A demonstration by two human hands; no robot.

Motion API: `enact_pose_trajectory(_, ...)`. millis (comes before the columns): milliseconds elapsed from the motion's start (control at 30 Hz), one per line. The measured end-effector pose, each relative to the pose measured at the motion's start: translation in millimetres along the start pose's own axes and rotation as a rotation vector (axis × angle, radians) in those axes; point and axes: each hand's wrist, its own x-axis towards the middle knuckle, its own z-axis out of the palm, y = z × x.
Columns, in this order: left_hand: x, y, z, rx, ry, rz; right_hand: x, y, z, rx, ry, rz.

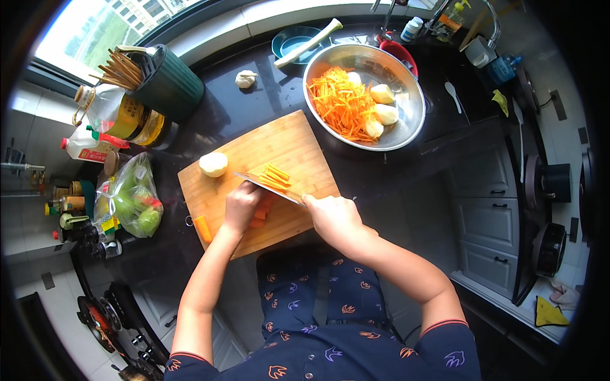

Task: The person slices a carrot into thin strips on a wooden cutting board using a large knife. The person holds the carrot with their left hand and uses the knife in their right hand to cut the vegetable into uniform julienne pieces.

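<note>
Carrot, cut, in several lots on a wooden cutting board point(305, 143), which lies aslant on a black, glossy table point(222, 111). Lot one: carrot strips point(275, 175), bright yellow-orange, slender and straight-edged, bunched roughly parallel beside the far face of the knife point(273, 188). Lot two: carrot slices point(258, 222), deeper orange-red, flat and smooth, partly hidden beneath the left hand point(243, 206). Lot three: carrot piece point(202, 228), thick and orange, near the board's left edge, apart from the rest. Left grip: fingers curled down over the slices, close against the blade; whether it closes around them cannot be told, the fingertips being hidden. Right hand point(335, 219): grip clenched about the knife's handle, blade pointing up and to the left across the board. Also on the board: peeled vegetable point(213, 164), one, rounded, creamy pale. Beyond the board, to the right: metal bowl point(406, 136), wide and shiny, containing shredded carrot point(340, 101), fine, vivid orange, heaped to the left, and peeled pale pieces point(386, 114), smooth, mostly to the right.
</note>
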Motion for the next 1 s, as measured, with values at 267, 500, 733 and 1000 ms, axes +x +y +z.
enact_pose_trajectory(267, 0.4, 1.7, 3.2, -0.002, 0.036, -0.041, 10.7, -3.9, 19.0, 0.024, -0.019, 0.043)
enact_pose_trajectory(500, -3.3, -0.2, 2.4, -0.032, 0.042, -0.038, 3.3, -8.5, -0.7, 0.009, -0.072, 0.046)
enact_pose_trajectory(733, 0.1, -1.8, 2.8, 0.015, 0.04, 0.037, 9.3, -3.2, 12.7, 0.029, 0.003, 0.021)
enact_pose_trajectory(1000, -2.0, 2.7, 0.5, -0.039, 0.04, -0.027, 7.9, -7.4, 23.0, 0.017, 0.008, 0.042)
